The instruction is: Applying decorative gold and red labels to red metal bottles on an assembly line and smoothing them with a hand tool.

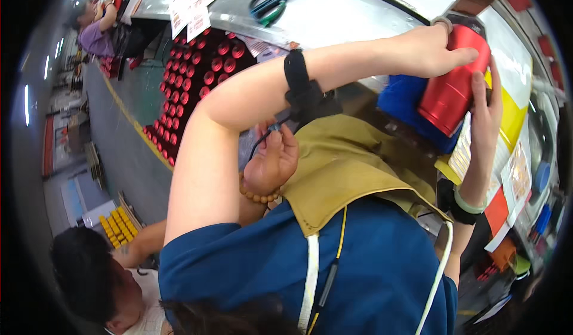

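A shiny red metal flask (450, 90) with a dark cap is tilted over the table at the upper right. My left hand (431, 51) reaches across from the left and is closed on its upper part, the thumb lying over the red side. From the right, my right hand (486, 105) grips the flask's side, with its fingers partly hidden behind it. Under and beside the flask lies a blue cloth (401, 103). A black strap with a small black device (307, 90) is around my left forearm.
Scissors (271, 5) and sheets of stickers (194, 6) lie on the metal table. Many red flasks (203, 66) stand in rows at the left. A co-worker's hand (271, 162) holds a thin black cable close by my left arm. Another person (98, 36) sits farther off.
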{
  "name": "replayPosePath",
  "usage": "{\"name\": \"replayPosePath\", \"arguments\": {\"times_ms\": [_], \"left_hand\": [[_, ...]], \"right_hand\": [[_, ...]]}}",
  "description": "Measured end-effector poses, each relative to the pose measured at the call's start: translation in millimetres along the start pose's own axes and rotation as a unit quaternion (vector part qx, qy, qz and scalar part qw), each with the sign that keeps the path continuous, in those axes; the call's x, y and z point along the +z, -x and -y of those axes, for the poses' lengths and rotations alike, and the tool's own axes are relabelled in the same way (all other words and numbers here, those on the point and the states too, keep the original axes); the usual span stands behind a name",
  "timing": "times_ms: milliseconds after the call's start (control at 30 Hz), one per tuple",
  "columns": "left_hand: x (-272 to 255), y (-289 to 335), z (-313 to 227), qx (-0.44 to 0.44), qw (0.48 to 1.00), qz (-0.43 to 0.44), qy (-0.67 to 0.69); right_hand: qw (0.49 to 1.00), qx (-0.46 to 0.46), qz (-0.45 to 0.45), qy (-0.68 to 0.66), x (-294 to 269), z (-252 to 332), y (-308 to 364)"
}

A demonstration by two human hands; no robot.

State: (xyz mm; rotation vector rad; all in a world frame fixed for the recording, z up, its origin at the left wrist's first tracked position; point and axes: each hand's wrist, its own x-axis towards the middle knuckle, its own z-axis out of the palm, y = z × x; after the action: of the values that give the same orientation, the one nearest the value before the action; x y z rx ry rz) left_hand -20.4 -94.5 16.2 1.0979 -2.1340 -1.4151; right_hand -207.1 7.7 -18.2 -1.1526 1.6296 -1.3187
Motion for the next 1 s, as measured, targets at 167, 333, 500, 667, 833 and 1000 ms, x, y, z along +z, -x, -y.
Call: {"name": "replayPosePath", "arguments": {"times_ms": [167, 333, 500, 667, 833, 1000], "left_hand": [[-36.0, 16.0, -12.3, -0.037, 0.996, 0.006, -0.077], [-45.2, 21.1, -4.0, 0.008, 0.992, -0.057, -0.116], [-44.8, 18.8, 1.7, 0.014, 0.992, -0.078, -0.101], [-51.4, 12.3, -8.1, 0.074, 0.981, -0.134, -0.118], [-76.3, 4.3, -38.9, 0.007, 0.994, -0.063, -0.089], [-60.0, -4.5, -22.6, 0.087, 0.991, -0.083, -0.056]], "right_hand": [[1.0, 0.014, 0.028, 0.006, -0.5, 1.4, 3.8], [1.0, 0.0, 0.002, 0.002, 5.8, 4.6, 10.3], [0.998, 0.008, 0.048, 0.048, -15.2, -5.8, 7.8], [0.992, -0.032, 0.001, 0.122, -24.6, 1.2, 14.4], [0.973, -0.092, -0.063, 0.2, -28.8, 37.7, 30.6], [0.975, -0.124, -0.062, 0.173, -43.0, 39.6, 42.4]]}}
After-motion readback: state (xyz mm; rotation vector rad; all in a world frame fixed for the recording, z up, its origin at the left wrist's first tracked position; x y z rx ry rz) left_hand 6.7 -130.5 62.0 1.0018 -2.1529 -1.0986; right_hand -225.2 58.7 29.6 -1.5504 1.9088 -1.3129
